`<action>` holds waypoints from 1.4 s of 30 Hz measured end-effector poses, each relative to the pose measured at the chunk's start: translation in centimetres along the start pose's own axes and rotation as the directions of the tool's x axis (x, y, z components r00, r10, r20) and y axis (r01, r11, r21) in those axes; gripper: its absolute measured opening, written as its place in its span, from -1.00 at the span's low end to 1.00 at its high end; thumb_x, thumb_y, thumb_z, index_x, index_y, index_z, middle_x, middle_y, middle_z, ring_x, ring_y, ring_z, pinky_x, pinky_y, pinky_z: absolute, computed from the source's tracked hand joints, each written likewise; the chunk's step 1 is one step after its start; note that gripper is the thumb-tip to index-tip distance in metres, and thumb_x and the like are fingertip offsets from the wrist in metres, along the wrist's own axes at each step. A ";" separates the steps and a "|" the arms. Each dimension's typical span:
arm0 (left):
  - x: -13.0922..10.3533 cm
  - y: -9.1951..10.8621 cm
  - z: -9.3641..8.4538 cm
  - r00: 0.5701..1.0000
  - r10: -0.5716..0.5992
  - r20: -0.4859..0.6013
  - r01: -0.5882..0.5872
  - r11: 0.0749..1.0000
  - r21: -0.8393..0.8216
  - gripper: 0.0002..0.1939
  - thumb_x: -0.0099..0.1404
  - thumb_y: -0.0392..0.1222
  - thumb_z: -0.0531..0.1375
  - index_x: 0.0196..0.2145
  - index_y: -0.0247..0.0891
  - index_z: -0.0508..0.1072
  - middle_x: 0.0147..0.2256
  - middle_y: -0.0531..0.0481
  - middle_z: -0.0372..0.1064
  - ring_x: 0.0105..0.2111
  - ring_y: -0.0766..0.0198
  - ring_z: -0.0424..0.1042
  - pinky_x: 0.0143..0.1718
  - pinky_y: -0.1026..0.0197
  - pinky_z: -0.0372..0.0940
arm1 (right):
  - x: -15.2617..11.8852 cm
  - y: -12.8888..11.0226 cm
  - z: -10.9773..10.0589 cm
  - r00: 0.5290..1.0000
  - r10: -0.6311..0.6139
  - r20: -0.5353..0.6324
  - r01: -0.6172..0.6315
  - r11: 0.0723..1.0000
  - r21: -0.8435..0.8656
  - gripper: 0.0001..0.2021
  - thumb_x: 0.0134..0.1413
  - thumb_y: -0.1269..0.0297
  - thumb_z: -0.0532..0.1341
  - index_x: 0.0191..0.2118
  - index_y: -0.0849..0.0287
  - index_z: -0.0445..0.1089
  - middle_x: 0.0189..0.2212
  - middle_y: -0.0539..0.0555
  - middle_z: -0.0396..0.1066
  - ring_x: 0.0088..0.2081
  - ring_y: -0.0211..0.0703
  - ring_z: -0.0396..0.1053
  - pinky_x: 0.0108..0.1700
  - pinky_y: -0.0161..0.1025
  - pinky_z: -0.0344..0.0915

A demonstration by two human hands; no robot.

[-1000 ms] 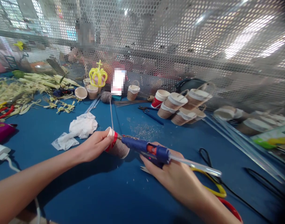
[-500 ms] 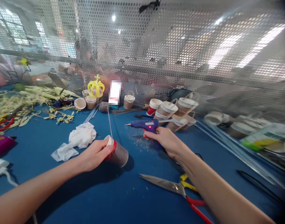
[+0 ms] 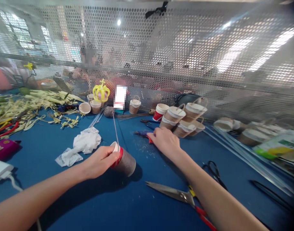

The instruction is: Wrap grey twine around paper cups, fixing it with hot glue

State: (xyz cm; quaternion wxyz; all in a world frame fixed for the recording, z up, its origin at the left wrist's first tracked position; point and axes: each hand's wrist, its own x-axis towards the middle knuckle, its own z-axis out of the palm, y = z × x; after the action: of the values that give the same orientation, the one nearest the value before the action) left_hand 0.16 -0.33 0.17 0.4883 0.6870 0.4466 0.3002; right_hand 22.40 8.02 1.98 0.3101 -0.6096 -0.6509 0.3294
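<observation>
My left hand (image 3: pixel 99 162) grips a paper cup (image 3: pixel 127 164) by its rim, thumb outside. The cup is tilted, its lower part wound with grey-brown yarn and a red band showing near the rim. A yarn strand (image 3: pixel 116 128) runs from the cup up to a yarn ball (image 3: pixel 109 111). Low over the table, my right hand (image 3: pixel 167 141) is closed around a blue hot glue gun (image 3: pixel 142 133), whose nozzle points left; the hand covers most of its body. Large scissors (image 3: pixel 171 192) with red and yellow handles lie below, partly under my right forearm.
White crumpled cloth (image 3: pixel 87 140) lies left of the cup. Several wrapped cups (image 3: pixel 174 113) stand behind my right hand. Clear glue sticks (image 3: pixel 243 157) and black scissors (image 3: pixel 213 170) lie on the right. Dried husks (image 3: pixel 46 98) cover the back left, before a perforated metal screen (image 3: pixel 142 41).
My right hand has lowered the glue gun to the table, and the gun has turned so less of it shows. The left hand still holds the cup in nearly the same pose.
</observation>
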 end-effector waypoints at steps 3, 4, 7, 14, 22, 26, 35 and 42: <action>-0.2 0.5 0.2 1.000 -0.015 0.027 0.016 1.000 -0.018 -0.70 0.23 -0.10 -0.09 -0.54 -0.31 0.23 -0.57 0.10 0.07 -0.53 0.37 0.03 -0.51 0.30 0.00 | -0.7 -2.4 2.4 0.972 -0.085 0.219 0.061 0.992 0.114 -0.72 -0.10 0.12 0.22 -0.65 0.17 0.32 -0.61 0.04 0.36 -0.43 -0.17 0.33 -0.44 -0.27 0.20; -0.2 0.7 0.2 0.999 -0.016 0.033 0.017 1.000 -0.020 -0.70 0.23 -0.10 -0.09 -0.55 -0.31 0.22 -0.57 0.10 0.06 -0.54 0.37 0.02 -0.51 0.31 0.00 | -1.0 -3.1 3.4 0.947 -0.110 0.302 0.062 0.985 0.163 -0.72 -0.08 0.08 0.20 -0.59 0.18 0.38 -0.55 0.05 0.41 -0.41 -0.17 0.34 -0.42 -0.27 0.22; -0.3 0.8 0.2 0.999 -0.021 0.046 0.021 1.000 -0.009 -0.72 0.22 -0.10 -0.08 -0.56 -0.30 0.19 -0.58 0.13 0.01 -0.55 0.39 -0.02 -0.54 0.31 -0.05 | -1.3 -4.2 5.9 0.877 -0.179 0.446 0.041 0.952 0.302 -0.72 -0.08 0.06 0.19 -0.45 0.20 0.45 -0.41 0.06 0.47 -0.39 -0.23 0.35 -0.35 -0.28 0.25; 0.4 -0.2 -0.1 0.991 -0.129 -0.034 0.115 0.957 -0.268 -0.69 0.18 -0.03 0.01 -0.50 -0.35 0.32 -0.56 0.09 0.17 -0.54 0.40 0.08 -0.51 0.33 0.01 | -1.7 -4.2 4.9 0.928 -0.210 0.307 0.031 0.866 0.499 -0.79 -0.14 0.15 0.23 -0.48 0.22 0.36 -0.45 0.01 0.39 -0.42 -0.34 0.28 -0.36 -0.33 0.19; 0.6 -1.1 0.0 0.950 -0.306 -0.061 0.249 0.863 -0.440 -0.61 0.10 0.05 0.13 -0.35 -0.39 0.42 -0.47 0.02 0.31 -0.51 0.38 0.19 -0.50 0.35 0.09 | -2.9 -4.2 3.6 0.961 -0.246 0.126 0.149 0.845 0.514 -0.81 -0.15 0.20 0.25 -0.51 0.24 0.36 -0.62 -0.07 0.30 -0.56 -0.38 0.18 -0.48 -0.34 0.13; 0.4 -0.7 0.2 0.965 -0.263 -0.016 0.237 0.892 -0.384 -0.61 0.13 0.06 0.09 -0.41 -0.41 0.41 -0.54 0.05 0.27 -0.57 0.40 0.16 -0.53 0.33 0.06 | -3.0 -4.3 4.1 0.964 -0.253 0.087 0.189 0.874 0.447 -0.83 -0.12 0.22 0.23 -0.51 0.23 0.35 -0.64 -0.08 0.28 -0.58 -0.39 0.17 -0.49 -0.34 0.13; 0.0 0.3 0.3 0.980 -0.196 0.042 0.198 0.908 -0.370 -0.67 0.16 0.00 0.09 -0.38 -0.36 0.44 -0.50 0.04 0.33 -0.52 0.39 0.20 -0.46 0.34 0.11 | -3.1 -4.2 4.2 0.967 -0.240 0.087 0.193 0.911 0.365 -0.82 -0.08 0.23 0.20 -0.55 0.23 0.32 -0.64 -0.08 0.27 -0.58 -0.39 0.16 -0.49 -0.35 0.12; -0.2 0.1 0.1 0.982 -0.171 0.077 0.187 0.919 -0.348 -0.69 0.17 -0.02 0.06 -0.36 -0.35 0.43 -0.48 0.03 0.34 -0.51 0.37 0.22 -0.46 0.33 0.14 | -2.9 -3.6 4.4 0.965 -0.231 0.124 0.180 0.928 0.326 -0.81 -0.08 0.20 0.19 -0.53 0.22 0.32 -0.64 -0.07 0.28 -0.58 -0.36 0.18 -0.48 -0.33 0.13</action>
State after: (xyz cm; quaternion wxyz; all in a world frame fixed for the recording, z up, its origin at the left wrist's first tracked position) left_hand 0.19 -0.61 0.26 0.6390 0.5512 0.4350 0.3140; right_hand 16.87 4.76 2.28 0.3822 -0.4529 -0.6736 0.4416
